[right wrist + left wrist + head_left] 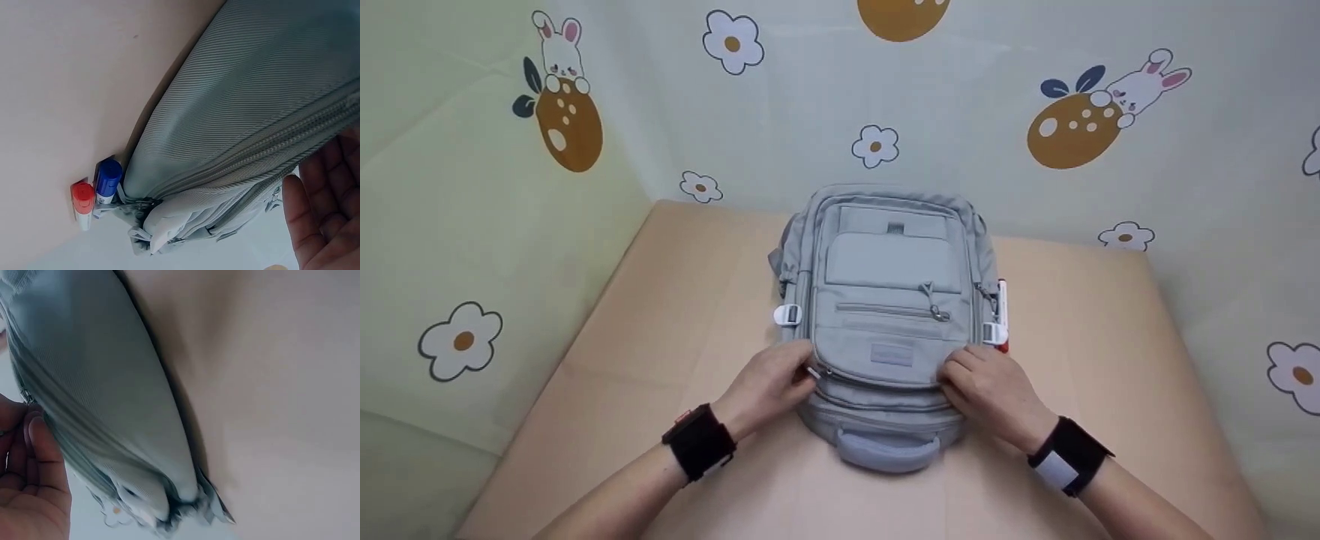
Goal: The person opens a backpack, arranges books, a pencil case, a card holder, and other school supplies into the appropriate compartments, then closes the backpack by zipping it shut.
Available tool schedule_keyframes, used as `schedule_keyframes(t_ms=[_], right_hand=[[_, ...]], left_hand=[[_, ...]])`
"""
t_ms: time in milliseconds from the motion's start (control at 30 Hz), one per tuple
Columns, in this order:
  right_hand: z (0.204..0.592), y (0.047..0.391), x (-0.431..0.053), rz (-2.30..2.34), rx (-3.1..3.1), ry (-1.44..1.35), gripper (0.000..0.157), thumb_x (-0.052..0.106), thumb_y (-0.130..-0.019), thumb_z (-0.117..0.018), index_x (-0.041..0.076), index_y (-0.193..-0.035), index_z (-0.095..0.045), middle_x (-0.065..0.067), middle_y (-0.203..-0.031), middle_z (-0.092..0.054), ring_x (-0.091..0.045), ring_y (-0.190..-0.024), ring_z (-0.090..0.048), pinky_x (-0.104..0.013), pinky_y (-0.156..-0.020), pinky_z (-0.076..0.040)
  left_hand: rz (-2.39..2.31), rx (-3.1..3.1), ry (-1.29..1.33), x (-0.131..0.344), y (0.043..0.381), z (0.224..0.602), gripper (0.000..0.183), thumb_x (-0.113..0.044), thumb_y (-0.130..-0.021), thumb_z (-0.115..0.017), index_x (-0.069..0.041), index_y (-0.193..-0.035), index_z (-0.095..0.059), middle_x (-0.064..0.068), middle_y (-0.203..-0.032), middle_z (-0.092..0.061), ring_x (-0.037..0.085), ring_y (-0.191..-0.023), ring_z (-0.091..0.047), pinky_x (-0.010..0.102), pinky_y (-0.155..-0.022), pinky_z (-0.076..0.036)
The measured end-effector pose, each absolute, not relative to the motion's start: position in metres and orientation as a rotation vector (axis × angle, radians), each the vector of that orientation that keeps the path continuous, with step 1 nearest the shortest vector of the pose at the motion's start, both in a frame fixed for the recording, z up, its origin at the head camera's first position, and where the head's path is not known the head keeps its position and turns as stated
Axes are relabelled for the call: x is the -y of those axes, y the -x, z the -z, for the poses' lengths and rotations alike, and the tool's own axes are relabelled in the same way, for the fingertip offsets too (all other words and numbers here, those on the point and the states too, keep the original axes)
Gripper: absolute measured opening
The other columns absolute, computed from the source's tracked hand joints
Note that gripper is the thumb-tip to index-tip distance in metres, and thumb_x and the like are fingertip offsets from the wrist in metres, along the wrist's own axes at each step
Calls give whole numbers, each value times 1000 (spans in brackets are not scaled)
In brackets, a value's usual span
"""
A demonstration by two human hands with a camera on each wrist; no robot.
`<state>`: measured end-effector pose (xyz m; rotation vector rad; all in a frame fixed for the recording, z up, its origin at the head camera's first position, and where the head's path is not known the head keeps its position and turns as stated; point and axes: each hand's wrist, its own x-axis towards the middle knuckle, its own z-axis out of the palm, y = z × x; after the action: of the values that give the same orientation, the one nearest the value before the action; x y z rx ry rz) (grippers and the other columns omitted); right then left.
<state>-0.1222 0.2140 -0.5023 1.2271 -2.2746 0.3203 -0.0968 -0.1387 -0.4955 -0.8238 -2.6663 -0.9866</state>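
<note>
A grey backpack (894, 262) lies on its back with its top handle (889, 454) towards me. At the left end of the curved front zipper, my left hand (769, 381) pinches a small zipper pull (26, 396). My right hand (990, 386) has its fingers curled at the right edge of the front panel and holds that edge. In the right wrist view, the thumb (298, 208) lies against the bag below the zipper (270, 138); the fingertips are partly hidden.
Beside the bag's right side are a red-capped marker (84, 199) and a blue-capped marker (108, 179). White buckles (788, 315) sit on both side straps. The beige tabletop (682, 300) meets patterned cloth walls (802, 105) at the back and sides.
</note>
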Motion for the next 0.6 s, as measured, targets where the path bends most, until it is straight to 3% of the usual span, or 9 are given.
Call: schedule_keyframes(t_ms=[200, 400, 600], right_hand=[[500, 121, -215, -361, 2260, -1222, 16, 3, -78, -75, 14, -87, -68, 3, -85, -64, -18, -75, -57, -34, -66, -50], [500, 120, -213, -385, 2293, -1213, 15, 4, -78, -73, 15, -87, -65, 5, -85, -60, -17, -74, -54, -34, -66, -48], [491, 116, -202, -388, 2423, -1200, 21, 13, -78, -81, 17, -91, -64, 5, -88, -58, -17, -79, -52, -35, -69, -44]], left_hand=[[987, 2650, 681, 160, 110, 496, 27, 7, -79, -70, -14, -82, -54, -7, -80, -52, 11, -74, -52, 29, -66, -48], [1021, 2659, 615, 161, 115, 500, 21, 5, -86, -70, -12, -87, -58, -3, -84, -59, 12, -76, -57, 29, -67, -52], [1063, 2647, 640, 158, 115, 498, 23, 8, -84, -71, -12, -88, -59, -2, -88, -61, 13, -81, -62, 29, -71, -56]])
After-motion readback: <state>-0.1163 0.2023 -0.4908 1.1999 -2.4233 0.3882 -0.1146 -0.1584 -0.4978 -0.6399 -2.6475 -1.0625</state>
